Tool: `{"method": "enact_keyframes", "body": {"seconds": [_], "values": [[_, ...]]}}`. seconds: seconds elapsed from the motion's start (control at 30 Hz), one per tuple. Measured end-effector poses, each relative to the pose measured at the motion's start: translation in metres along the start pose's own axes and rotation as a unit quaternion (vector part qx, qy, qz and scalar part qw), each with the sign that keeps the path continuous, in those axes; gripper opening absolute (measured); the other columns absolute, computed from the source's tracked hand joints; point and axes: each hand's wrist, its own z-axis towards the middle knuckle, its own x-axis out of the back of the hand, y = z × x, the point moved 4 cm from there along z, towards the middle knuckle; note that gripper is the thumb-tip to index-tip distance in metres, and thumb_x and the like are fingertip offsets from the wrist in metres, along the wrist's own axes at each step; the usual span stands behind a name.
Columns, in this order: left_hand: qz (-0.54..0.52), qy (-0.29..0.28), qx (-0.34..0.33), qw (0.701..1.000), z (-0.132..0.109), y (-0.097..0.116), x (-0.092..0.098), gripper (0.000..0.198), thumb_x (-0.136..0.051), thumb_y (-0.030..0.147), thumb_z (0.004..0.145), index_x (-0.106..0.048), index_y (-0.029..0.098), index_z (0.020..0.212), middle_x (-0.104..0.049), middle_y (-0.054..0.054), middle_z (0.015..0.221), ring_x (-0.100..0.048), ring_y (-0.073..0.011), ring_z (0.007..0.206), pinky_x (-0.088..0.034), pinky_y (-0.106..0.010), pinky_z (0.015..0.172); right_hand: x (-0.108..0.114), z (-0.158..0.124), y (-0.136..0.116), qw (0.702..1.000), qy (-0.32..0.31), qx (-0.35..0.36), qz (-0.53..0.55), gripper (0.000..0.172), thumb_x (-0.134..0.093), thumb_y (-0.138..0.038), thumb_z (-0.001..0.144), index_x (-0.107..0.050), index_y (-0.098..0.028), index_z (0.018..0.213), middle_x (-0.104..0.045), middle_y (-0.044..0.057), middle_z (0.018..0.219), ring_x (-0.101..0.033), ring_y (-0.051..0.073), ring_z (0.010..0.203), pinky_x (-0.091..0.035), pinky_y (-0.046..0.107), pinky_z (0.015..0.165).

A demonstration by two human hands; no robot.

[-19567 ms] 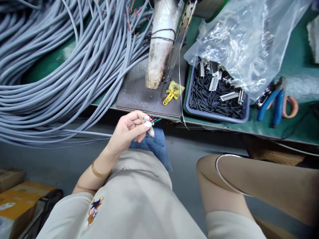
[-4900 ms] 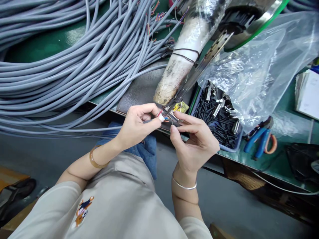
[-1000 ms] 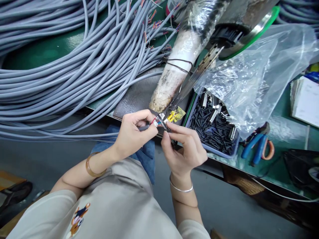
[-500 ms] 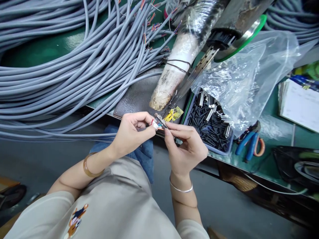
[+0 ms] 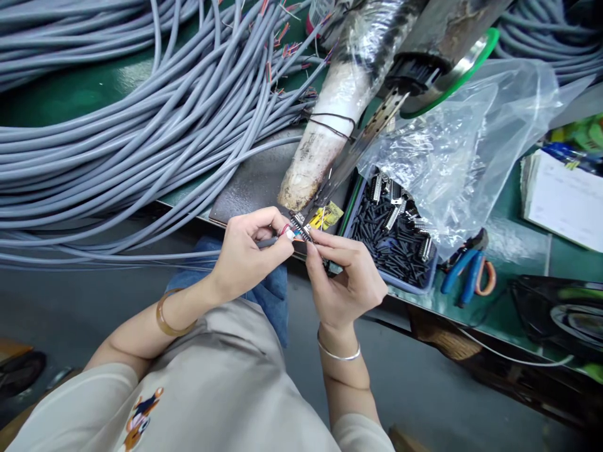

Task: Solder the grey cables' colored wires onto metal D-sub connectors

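My left hand (image 5: 252, 251) pinches the end of a grey cable, where fine coloured wires (image 5: 296, 236) fan out. Against those wires sits a small metal multi-pin connector (image 5: 301, 225), just below the soldering iron's tip. With thumb and forefinger closed, my right hand (image 5: 346, 270) grips the connector's right end. A soldering iron (image 5: 360, 138) slants down from above, beside a white wrapped tube (image 5: 318, 141) whose lower end is stained brown. Behind the connector lies a yellow piece (image 5: 326, 215). My fingertips partly hide the wires and the connector.
Many grey cables (image 5: 141, 169) cover the left of the green bench. To the right stands a blue bin (image 5: 426, 285) holding black sleeves and connectors, under a clear plastic bag (image 5: 471, 144). Blue-handled cutters (image 5: 466, 270) lie beside it, with a paper stack (image 5: 565, 194) farther right.
The whole view has shifted slightly, so most things appear a little farther left. Both hands keep their hold at the connector, which sits in nearly the same place.
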Motion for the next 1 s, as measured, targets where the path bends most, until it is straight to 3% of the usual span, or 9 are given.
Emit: {"method": "enact_keyframes", "body": {"seconds": [0.73, 0.9, 1.0], "values": [[0.011, 0.01, -0.014, 1.0, 0.003, 0.007, -0.001, 0.01, -0.063, 0.017, 0.073, -0.058, 0.016, 0.065, -0.055, 0.001, 0.062, -0.046, -0.0078, 0.056, -0.034, -0.019, 0.05, 0.001, 0.01, -0.004, 1.0, -0.009, 0.01, -0.021, 0.021, -0.082, -0.008, 0.081, -0.072, -0.022, 0.093, -0.08, 0.003, 0.101, -0.077, 0.015, 0.087, -0.064, 0.026, 0.079], [-0.025, -0.024, 0.041, 0.999, 0.005, -0.001, -0.001, 0.014, -0.065, 0.018, 0.071, -0.055, 0.015, 0.062, -0.049, 0.004, 0.058, -0.031, -0.0041, 0.05, -0.023, -0.02, 0.046, 0.002, 0.004, -0.007, 0.994, -0.018, 0.082, -0.072, 0.018, -0.079, -0.008, 0.083, -0.068, -0.02, 0.092, -0.081, 0.004, 0.1, -0.078, 0.015, 0.087, -0.065, 0.025, 0.08], [-0.034, -0.034, 0.065, 0.997, 0.005, -0.005, -0.001, 0.017, -0.067, 0.02, 0.071, -0.054, 0.015, 0.061, -0.048, 0.004, 0.058, -0.03, -0.0038, 0.05, -0.021, -0.02, 0.046, 0.001, -0.002, -0.006, 0.987, -0.028, 0.12, -0.099, 0.018, -0.078, -0.008, 0.084, -0.067, -0.019, 0.093, -0.082, 0.005, 0.101, -0.079, 0.016, 0.087, -0.065, 0.025, 0.081]]}}
